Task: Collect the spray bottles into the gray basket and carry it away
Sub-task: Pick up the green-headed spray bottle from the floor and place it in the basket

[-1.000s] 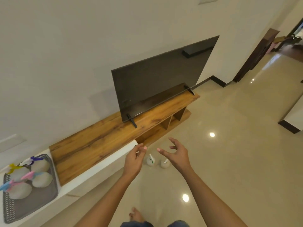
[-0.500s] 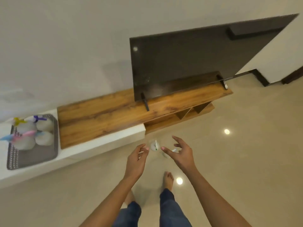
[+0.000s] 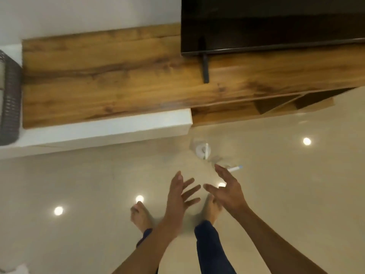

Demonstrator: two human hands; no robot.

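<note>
Hands both empty, fingers spread: left hand [image 3: 178, 196], right hand [image 3: 227, 187]. Step: reach for two spray bottles [image 3: 202, 150] on floor [image 3: 276, 194] ahead. You need lower reach, one each. Gray basket [image 3: 9, 99] far left on ledge.

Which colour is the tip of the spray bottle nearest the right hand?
Light blue, on a white nozzle; head view.
</note>
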